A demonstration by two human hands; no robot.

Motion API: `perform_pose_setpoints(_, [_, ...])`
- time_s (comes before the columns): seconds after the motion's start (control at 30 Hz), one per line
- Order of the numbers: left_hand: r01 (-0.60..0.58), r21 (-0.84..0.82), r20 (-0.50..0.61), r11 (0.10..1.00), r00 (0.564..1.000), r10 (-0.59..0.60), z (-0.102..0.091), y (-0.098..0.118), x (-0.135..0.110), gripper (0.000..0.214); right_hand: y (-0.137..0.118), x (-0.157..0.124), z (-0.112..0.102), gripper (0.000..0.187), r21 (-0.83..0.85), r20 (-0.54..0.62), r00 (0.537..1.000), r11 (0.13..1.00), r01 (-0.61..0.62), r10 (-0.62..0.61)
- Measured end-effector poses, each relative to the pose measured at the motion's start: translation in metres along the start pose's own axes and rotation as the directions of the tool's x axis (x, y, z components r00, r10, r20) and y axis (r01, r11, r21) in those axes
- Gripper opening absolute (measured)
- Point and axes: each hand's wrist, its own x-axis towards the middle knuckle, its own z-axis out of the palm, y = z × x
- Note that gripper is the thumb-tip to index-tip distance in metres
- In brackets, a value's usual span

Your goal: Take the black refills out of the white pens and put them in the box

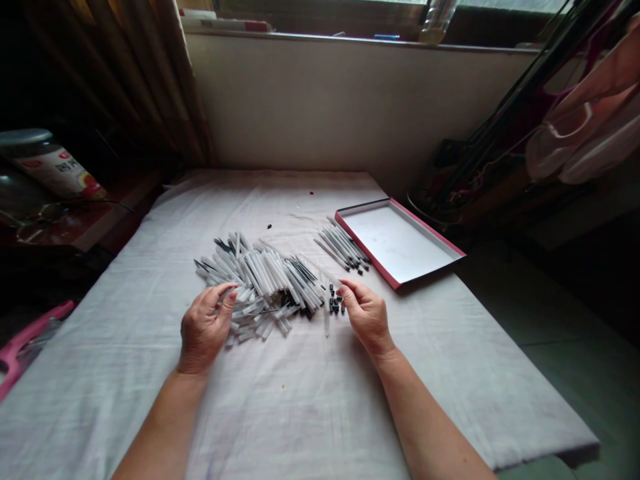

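Note:
A heap of clear plastic pen barrels and black-tipped refills lies in the middle of a table covered with a white cloth. My left hand rests at the heap's near left edge, fingers curled and pinching at barrels there. My right hand is at the heap's right end, its fingertips pinched on a clear barrel beside a few small black caps. A smaller bundle of assembled pens lies further back.
A shallow white box lid with a red rim sits at the table's right rear, next to the bundle. A pink object lies off the left edge. A jar stands at the far left. Clothes hang at the right.

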Motion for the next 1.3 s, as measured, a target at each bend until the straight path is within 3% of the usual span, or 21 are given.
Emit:
perform_pose_setpoints(0.07, [-0.132,0.136,-0.058,0.982,0.988,0.141,0.007,-0.002,-0.001,0.033,0.002,-0.003,0.01,0.026,-0.126,0.004,0.998,0.99,0.069,-0.069])
perform_pose_setpoints(0.13, [-0.191,0.218,-0.066,0.957,0.975,0.21,0.011,-0.007,-0.002,0.033,0.002,-0.005,0.017,0.026,-0.251,0.02,0.99,0.957,0.143,-0.143])
perform_pose_setpoints(0.27, [-0.242,0.289,-0.005,0.926,0.967,0.254,0.016,-0.015,-0.006,0.037,0.0,-0.009,0.023,0.026,-0.382,0.108,0.973,0.895,0.232,-0.206])
perform_pose_setpoints(0.4, [-0.242,0.266,0.004,0.933,0.968,0.25,0.016,-0.014,-0.009,0.037,-0.002,-0.005,0.018,0.027,-0.396,0.152,0.969,0.886,0.241,-0.195])
perform_pose_setpoints(0.57, [-0.225,0.215,-0.014,0.95,0.972,0.234,0.015,-0.014,-0.008,0.032,0.014,0.026,-0.005,0.028,-0.486,0.044,0.989,0.862,0.146,-0.143])
perform_pose_setpoints(0.67, [-0.217,0.201,-0.019,0.955,0.974,0.225,0.015,-0.014,-0.008,0.03,0.025,0.047,-0.012,0.023,-0.599,0.055,0.995,0.795,0.096,-0.079])
perform_pose_setpoints(0.83, [-0.235,0.188,-0.024,0.954,0.97,0.244,0.015,-0.012,-0.008,0.029,0.023,0.06,-0.007,0.021,-0.778,0.117,0.991,0.626,0.051,0.064])
perform_pose_setpoints(0.97, [-0.243,0.172,-0.024,0.955,0.968,0.25,0.015,-0.01,-0.008,0.028,0.017,0.062,0.0,0.021,-0.814,0.111,0.986,0.581,0.018,0.125])
perform_pose_setpoints(1.03, [-0.237,0.163,-0.019,0.958,0.97,0.243,0.015,-0.009,-0.008,0.028,0.017,0.062,-0.001,0.022,-0.794,0.098,0.988,0.608,0.006,0.118])
perform_pose_setpoints(1.13, [-0.244,0.165,-0.029,0.956,0.967,0.252,0.013,-0.004,-0.008,0.026,0.015,0.056,-0.006,0.021,-0.654,0.036,0.999,0.757,0.001,0.03])
perform_pose_setpoints(1.23, [-0.282,0.163,-0.046,0.945,0.955,0.293,0.012,0.004,-0.01,0.024,0.005,0.04,-0.011,0.023,-0.328,-0.05,0.997,0.944,0.032,-0.052])
perform_pose_setpoints(1.3, [-0.321,0.156,-0.049,0.934,0.942,0.332,0.013,0.01,-0.012,0.026,-0.006,0.025,-0.011,0.026,-0.068,-0.062,0.998,0.998,0.015,-0.019])
